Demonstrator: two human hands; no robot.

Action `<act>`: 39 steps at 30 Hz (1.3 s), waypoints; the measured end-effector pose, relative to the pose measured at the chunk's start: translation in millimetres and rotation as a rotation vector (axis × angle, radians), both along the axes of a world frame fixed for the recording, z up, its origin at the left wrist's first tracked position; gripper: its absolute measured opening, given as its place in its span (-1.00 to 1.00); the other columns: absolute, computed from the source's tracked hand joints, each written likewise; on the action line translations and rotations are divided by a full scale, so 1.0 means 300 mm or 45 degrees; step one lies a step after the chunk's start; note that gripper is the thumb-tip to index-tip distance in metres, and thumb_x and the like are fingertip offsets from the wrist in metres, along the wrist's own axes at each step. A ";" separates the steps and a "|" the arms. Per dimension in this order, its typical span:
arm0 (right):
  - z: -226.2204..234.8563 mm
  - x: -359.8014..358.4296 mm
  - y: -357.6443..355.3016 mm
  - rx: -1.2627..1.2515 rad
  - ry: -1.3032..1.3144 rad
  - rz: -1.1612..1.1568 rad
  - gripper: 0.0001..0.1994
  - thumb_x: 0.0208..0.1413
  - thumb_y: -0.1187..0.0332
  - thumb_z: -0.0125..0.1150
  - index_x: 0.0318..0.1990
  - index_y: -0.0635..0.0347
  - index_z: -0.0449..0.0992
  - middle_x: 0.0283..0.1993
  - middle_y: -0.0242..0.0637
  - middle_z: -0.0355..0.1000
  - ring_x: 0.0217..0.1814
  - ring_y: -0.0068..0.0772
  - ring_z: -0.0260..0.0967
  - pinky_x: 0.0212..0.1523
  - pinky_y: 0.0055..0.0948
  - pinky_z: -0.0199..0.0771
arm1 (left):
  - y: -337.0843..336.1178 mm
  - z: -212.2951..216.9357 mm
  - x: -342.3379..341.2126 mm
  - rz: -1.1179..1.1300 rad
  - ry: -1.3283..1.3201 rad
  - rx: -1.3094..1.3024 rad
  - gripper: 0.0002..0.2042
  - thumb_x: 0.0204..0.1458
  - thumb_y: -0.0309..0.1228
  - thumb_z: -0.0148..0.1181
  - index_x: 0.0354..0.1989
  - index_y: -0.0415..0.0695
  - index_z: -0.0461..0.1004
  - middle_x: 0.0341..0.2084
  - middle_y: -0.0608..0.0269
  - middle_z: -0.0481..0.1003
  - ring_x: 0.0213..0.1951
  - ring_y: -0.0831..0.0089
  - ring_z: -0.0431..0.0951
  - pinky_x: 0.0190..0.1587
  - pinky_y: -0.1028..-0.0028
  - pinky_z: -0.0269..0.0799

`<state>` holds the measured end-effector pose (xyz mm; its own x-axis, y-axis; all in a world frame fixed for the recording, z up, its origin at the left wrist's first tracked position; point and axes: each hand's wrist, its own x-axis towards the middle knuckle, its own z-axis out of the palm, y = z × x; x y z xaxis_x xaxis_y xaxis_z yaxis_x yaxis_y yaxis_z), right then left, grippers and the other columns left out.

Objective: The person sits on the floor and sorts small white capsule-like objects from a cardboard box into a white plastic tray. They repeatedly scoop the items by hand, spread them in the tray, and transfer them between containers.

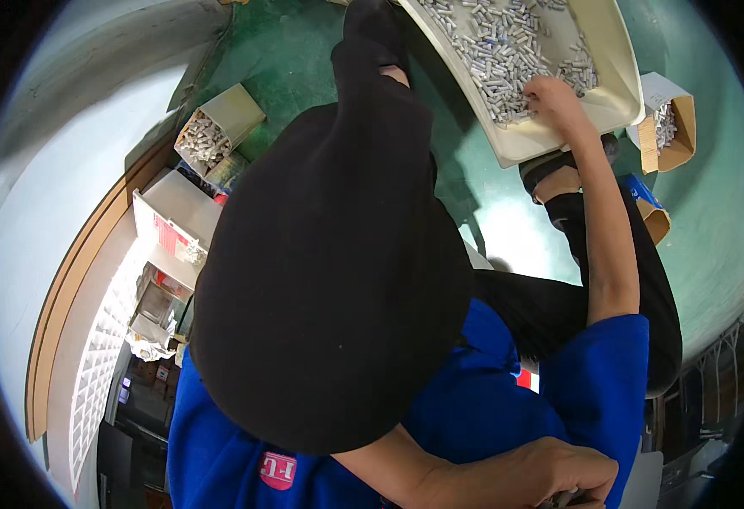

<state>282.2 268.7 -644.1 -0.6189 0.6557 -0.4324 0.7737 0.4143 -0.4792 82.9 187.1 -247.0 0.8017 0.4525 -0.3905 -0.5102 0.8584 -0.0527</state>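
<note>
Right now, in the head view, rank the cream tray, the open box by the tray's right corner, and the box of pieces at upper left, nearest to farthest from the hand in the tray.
1. Cream tray: the hand rests in it.
2. Right box: just right of the tray.
3. Left box: far across, upper left.

Lighting: bright, even, from overhead. Glare patch on green floor [516,229], lower centre-right; pale wall [58,170] at left washed out. Shadow beside the cream tray [609,93] falls leftward on floor. Strong fisheye distortion: straight edges bow near rim, black vignette around the circle. Centre sharp; lower edge soft, nearest hand [525,479] slightly blurred.
</note>
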 end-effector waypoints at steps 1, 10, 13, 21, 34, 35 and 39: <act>0.015 0.000 0.020 -0.269 0.062 -0.207 -0.90 -0.16 0.45 0.15 -0.43 0.24 0.51 -0.43 -0.18 0.46 -0.33 -0.17 0.44 -0.27 -0.26 0.43 | 0.007 0.001 -0.005 -0.021 0.004 0.009 -0.81 0.02 -0.50 0.08 -0.61 -0.21 0.33 -0.75 0.44 0.22 -0.65 0.77 0.18 -0.63 0.63 0.07; 0.161 0.149 0.134 -0.976 1.213 -1.282 -0.83 0.03 0.32 0.16 -0.31 0.23 0.46 -0.41 -0.46 0.42 -0.41 -0.59 0.35 -0.40 -0.57 0.33 | 0.009 -0.001 -0.012 0.049 0.064 0.073 -0.80 0.03 -0.48 0.08 -0.61 -0.22 0.33 -0.75 0.43 0.23 -0.66 0.76 0.19 -0.64 0.63 0.07; 0.067 0.276 0.207 -0.690 0.794 -1.065 -0.86 0.06 0.36 0.07 -0.29 0.23 0.43 -0.39 -0.34 0.45 -0.33 -0.41 0.41 -0.40 -0.40 0.34 | -0.003 0.003 -0.001 0.016 0.023 0.009 -0.81 0.03 -0.47 0.09 -0.60 -0.22 0.33 -0.75 0.43 0.24 -0.66 0.76 0.19 -0.64 0.63 0.08; -0.064 0.201 0.179 0.232 -0.538 -0.259 -0.84 0.08 0.36 -0.06 -0.24 0.23 0.34 -0.34 0.06 0.42 -0.27 0.05 0.38 -0.33 -0.13 0.34 | -0.007 -0.004 0.005 0.069 0.002 -0.022 -0.82 0.03 -0.45 0.09 -0.57 -0.22 0.35 -0.74 0.43 0.27 -0.66 0.75 0.20 -0.63 0.63 0.09; 0.145 0.119 0.135 -1.165 1.524 -1.291 -0.86 0.11 0.29 0.03 -0.27 0.13 0.39 -0.52 -0.58 0.18 -0.55 -0.72 0.06 -0.58 -0.72 -0.02 | -0.020 -0.008 0.008 0.115 0.105 0.055 -0.81 0.01 -0.43 0.08 -0.60 -0.24 0.35 -0.75 0.32 0.29 -0.67 0.66 0.26 -0.62 0.57 0.15; 0.127 0.133 0.141 -1.189 1.579 -1.254 -0.85 0.10 0.27 0.03 -0.26 0.13 0.40 -0.51 -0.58 0.22 -0.54 -0.71 0.08 -0.57 -0.72 0.00 | -0.022 -0.008 0.008 0.107 0.099 0.061 -0.80 0.01 -0.42 0.08 -0.61 -0.24 0.35 -0.74 0.32 0.29 -0.67 0.65 0.27 -0.62 0.56 0.16; -0.020 0.207 0.145 -0.316 0.087 -0.824 -0.72 0.05 0.17 0.06 -0.38 0.24 0.47 -0.51 -0.33 0.39 -0.52 -0.41 0.31 -0.48 -0.43 0.28 | -0.011 -0.020 -0.008 0.032 0.032 0.127 -0.77 0.02 -0.40 0.07 -0.61 -0.23 0.33 -0.73 0.28 0.31 -0.66 0.62 0.28 -0.61 0.54 0.18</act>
<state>344.3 312.3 -650.2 -0.1683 0.7889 -0.5911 0.7929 -0.2479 -0.5566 80.3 183.8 -253.0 0.7802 0.5100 -0.3621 -0.5318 0.8456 0.0452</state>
